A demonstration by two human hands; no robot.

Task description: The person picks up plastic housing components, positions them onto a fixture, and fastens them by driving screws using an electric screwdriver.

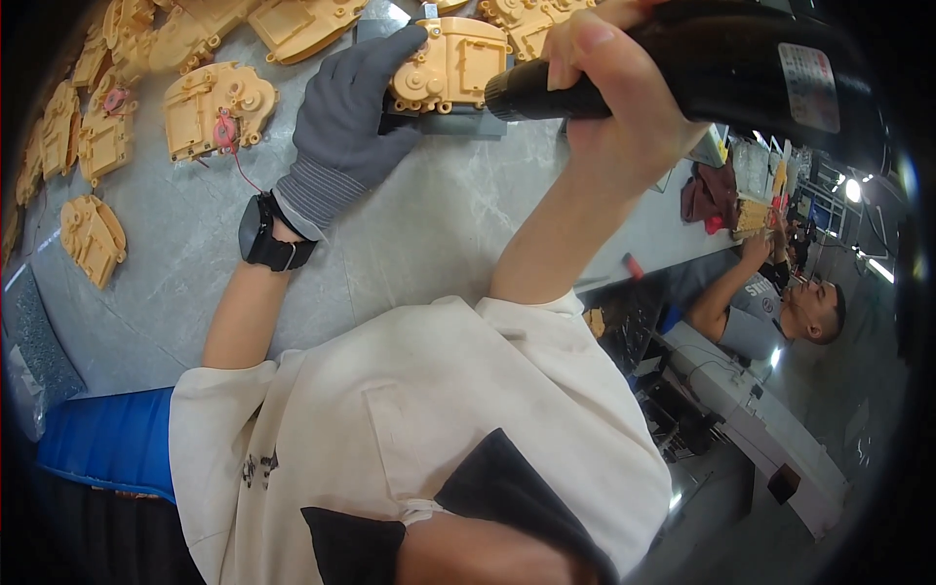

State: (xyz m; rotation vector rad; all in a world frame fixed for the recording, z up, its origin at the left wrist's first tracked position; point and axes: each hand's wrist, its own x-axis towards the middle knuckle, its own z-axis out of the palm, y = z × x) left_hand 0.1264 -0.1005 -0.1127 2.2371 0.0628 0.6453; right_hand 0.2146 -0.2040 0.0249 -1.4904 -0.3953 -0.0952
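Note:
My left hand [346,122], in a grey glove, grips the left side of a yellow plastic housing [468,60] that rests on a dark block [466,125]. My right hand [624,93] is bare and wrapped round a black power screwdriver [731,66], held nearly level with its ribbed nose up against the housing's right side. The screwdriver's tip is hidden, so contact with a screw cannot be seen. Left of my glove lies another yellow housing [210,109] with a small red part [225,129] and a thin red wire on it.
Several more yellow housings [105,136] are spread over the far left of the grey table [409,224]; a single one [93,239] lies nearer me. Bubble wrap [39,341] is at the left edge beside a blue chair [107,439]. On the right, a co-worker [756,302] sits at the table.

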